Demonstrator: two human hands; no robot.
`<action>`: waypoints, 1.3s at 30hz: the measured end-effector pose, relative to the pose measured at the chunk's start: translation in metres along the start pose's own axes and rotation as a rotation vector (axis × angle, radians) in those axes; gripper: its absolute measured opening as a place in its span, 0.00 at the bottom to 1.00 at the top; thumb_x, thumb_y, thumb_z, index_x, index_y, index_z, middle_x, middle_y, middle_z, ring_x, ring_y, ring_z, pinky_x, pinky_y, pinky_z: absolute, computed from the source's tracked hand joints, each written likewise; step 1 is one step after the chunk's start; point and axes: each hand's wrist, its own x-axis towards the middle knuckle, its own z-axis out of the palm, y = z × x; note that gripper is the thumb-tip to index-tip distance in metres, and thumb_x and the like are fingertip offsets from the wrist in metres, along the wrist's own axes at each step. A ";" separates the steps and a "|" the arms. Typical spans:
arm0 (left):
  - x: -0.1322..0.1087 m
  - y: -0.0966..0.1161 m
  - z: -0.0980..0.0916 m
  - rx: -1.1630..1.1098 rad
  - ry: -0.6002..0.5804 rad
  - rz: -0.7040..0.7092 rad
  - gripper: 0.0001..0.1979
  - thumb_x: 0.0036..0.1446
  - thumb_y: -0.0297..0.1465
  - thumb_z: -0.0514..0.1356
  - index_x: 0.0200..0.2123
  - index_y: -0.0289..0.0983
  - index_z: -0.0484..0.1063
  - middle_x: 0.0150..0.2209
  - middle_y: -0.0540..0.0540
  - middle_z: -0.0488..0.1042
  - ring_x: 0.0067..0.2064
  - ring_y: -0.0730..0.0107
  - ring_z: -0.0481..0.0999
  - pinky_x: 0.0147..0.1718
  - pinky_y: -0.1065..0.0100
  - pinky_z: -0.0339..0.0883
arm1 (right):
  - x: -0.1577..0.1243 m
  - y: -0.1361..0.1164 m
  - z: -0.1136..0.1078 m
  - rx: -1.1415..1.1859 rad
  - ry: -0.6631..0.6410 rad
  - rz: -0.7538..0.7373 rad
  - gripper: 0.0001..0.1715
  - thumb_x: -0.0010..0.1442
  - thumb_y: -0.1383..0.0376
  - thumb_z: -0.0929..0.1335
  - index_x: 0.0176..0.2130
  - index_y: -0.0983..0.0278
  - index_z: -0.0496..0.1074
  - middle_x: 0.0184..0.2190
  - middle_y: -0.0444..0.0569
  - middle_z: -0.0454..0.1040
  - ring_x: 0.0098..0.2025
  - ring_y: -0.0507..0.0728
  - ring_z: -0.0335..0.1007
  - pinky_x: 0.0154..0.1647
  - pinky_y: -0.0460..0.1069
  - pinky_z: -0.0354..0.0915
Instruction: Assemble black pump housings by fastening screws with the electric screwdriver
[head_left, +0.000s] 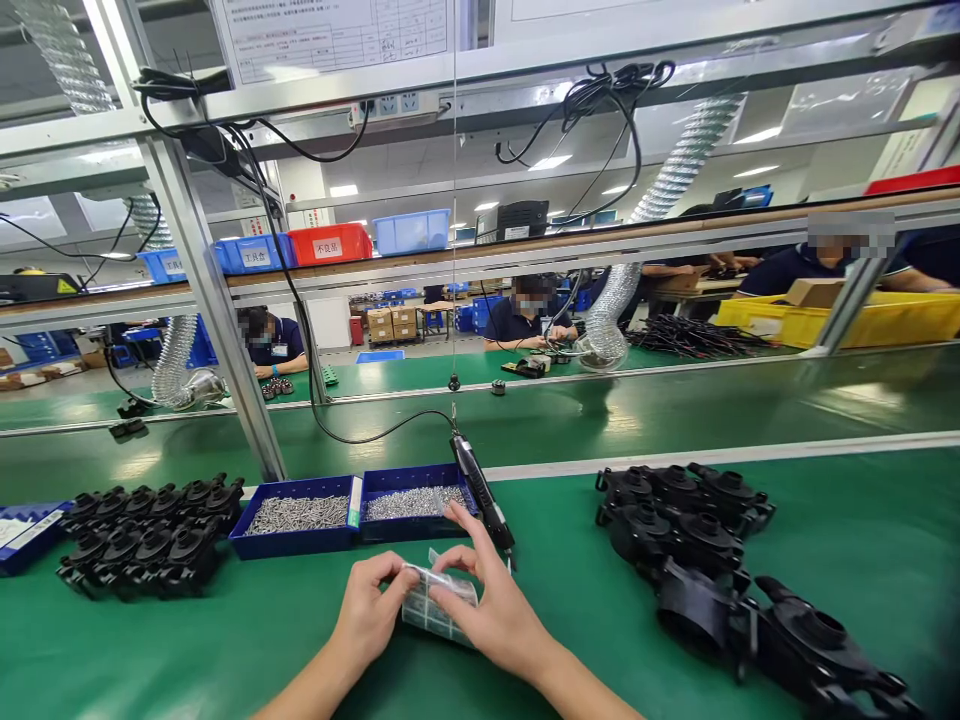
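Observation:
Both my hands meet over a small clear plastic bag of screws (433,606) lying on the green bench mat (225,650). My left hand (371,612) pinches the bag's left end. My right hand (491,598) grips its right side, fingers curled on the top edge. Just beyond my hands stand two blue trays of silver screws (300,514) (414,502). An electric screwdriver (484,497) hangs on a cord beside the right tray, its tip near my right hand.
Black plastic housings sit in rows at the left (150,535) and in a pile at the right (697,530). A green conveyor belt (675,410) runs behind the bench. An aluminium post (217,320) rises at the left. Other people work across the line.

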 end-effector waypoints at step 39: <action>0.005 -0.029 -0.014 0.327 0.153 0.186 0.14 0.64 0.43 0.60 0.41 0.41 0.80 0.32 0.48 0.82 0.29 0.66 0.79 0.28 0.72 0.70 | -0.011 -0.024 -0.034 -0.618 0.230 -0.580 0.47 0.67 0.74 0.65 0.73 0.51 0.40 0.63 0.60 0.66 0.70 0.67 0.60 0.63 0.66 0.70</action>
